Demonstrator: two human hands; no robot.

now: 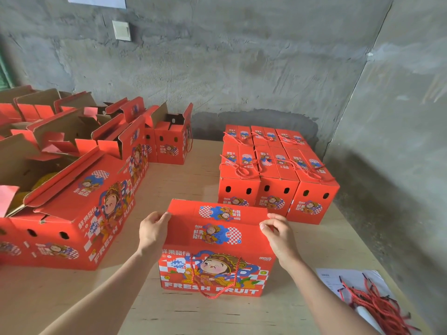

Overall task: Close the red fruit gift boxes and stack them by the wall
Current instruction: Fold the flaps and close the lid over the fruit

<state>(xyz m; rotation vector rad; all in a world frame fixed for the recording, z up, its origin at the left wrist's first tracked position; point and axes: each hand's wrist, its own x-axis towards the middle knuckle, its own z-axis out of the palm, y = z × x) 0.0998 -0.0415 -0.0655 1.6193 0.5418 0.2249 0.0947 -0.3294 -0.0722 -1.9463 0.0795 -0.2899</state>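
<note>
Thumb and fingertips (166,216) of the left hand (152,232) pinch the left end of the top edge where the two lid flaps meet. The fingers (266,225) of the right hand (278,235) are curled round the right end of the same edge, so both hands are grasping the lid and nothing else. Holding the two ends probably lets the flaps be squeezed together evenly, so the lid locks without buckling in the middle.

The red box (217,252) stands upright on the table (193,170) at 6 o'clock, its printed front facing the person and its cord handle (212,294) hanging loose down that face. Its lid looks almost shut. It stands apart from the other boxes, and stacking it remains to be done.

At 1 o'clock, near the wall (242,76), the closed boxes (278,170) sit packed side by side with their cords lying across their tops. That tight block looks like the place this one is meant to join, probably at its near side.

From 9 to 11 o'clock the open boxes (72,194) wait with flaps up, and yellow fruit shows inside the nearest. At 4 o'clock lies a pile of spare red cords (377,303) on a sheet of paper (338,279), within reach of the right hand.
</note>
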